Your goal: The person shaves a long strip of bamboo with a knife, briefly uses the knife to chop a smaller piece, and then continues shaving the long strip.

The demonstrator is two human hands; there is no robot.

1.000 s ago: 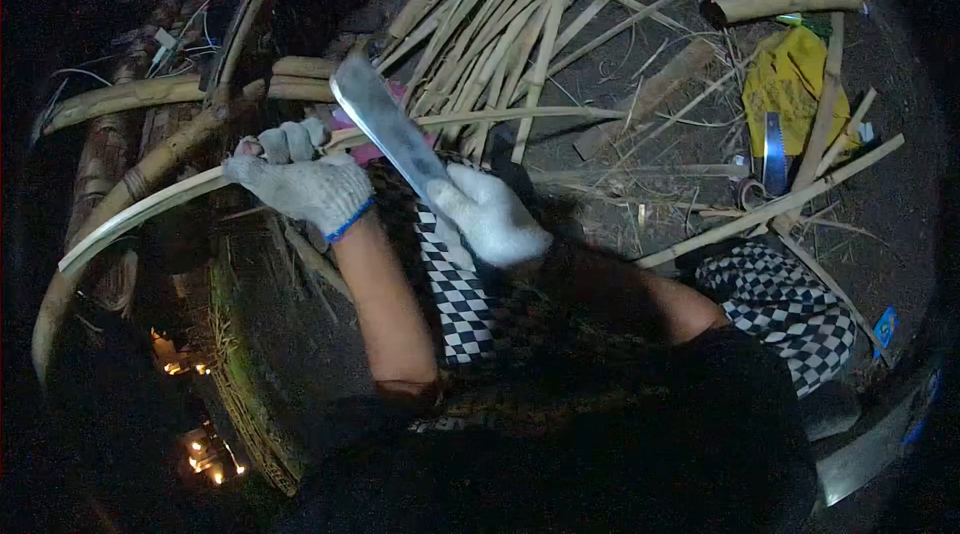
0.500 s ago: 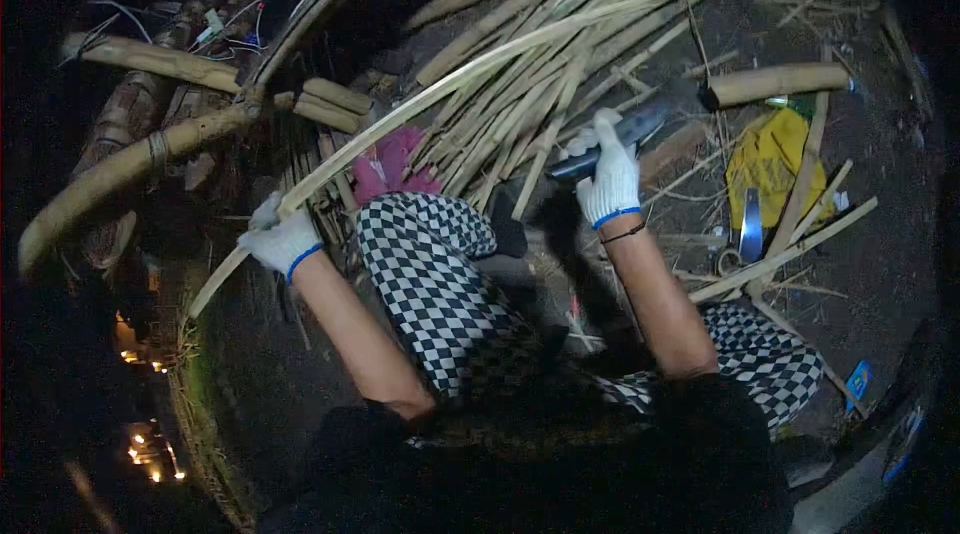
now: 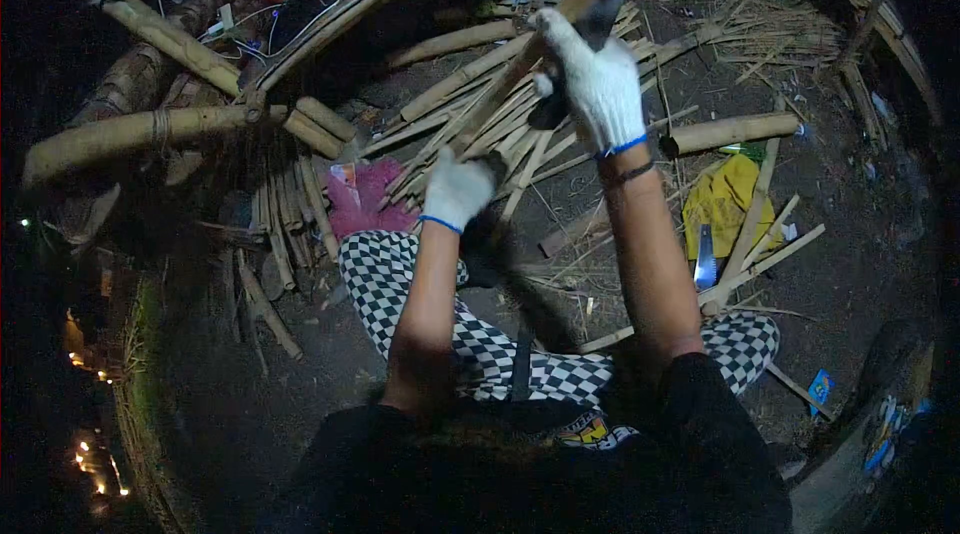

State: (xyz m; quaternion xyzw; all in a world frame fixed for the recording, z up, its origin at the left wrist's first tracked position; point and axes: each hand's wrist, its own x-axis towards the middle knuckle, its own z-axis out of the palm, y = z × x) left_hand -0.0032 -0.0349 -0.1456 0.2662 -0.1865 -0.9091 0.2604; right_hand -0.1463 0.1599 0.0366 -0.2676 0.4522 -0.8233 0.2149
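Note:
My left hand (image 3: 458,192), in a white glove with a blue cuff, is closed around the lower end of a bamboo strip (image 3: 505,89). The strip slants up and away to the right, past my other hand. My right hand (image 3: 605,89), gloved the same way, grips a large knife (image 3: 606,6) by its dark handle. Its broad grey blade points away from me, right alongside the strip, and its tip is cut off by the top edge. My right thumb lies close to the strip. Beneath both hands spreads a pile of split bamboo strips (image 3: 535,149).
Bamboo poles (image 3: 150,139) lie at left, near a pink net bag (image 3: 365,196). At right are a short bamboo tube (image 3: 735,132), a yellow cloth (image 3: 728,199) and a saw blade (image 3: 706,256). Small flames (image 3: 95,459) glow at lower left. A curved bamboo rim (image 3: 350,9) arches overhead.
The bamboo strip has swung steeper, pointing forward. My left hand has moved right towards the middle, and my right hand has risen with the knife, bringing the blade beside the strip.

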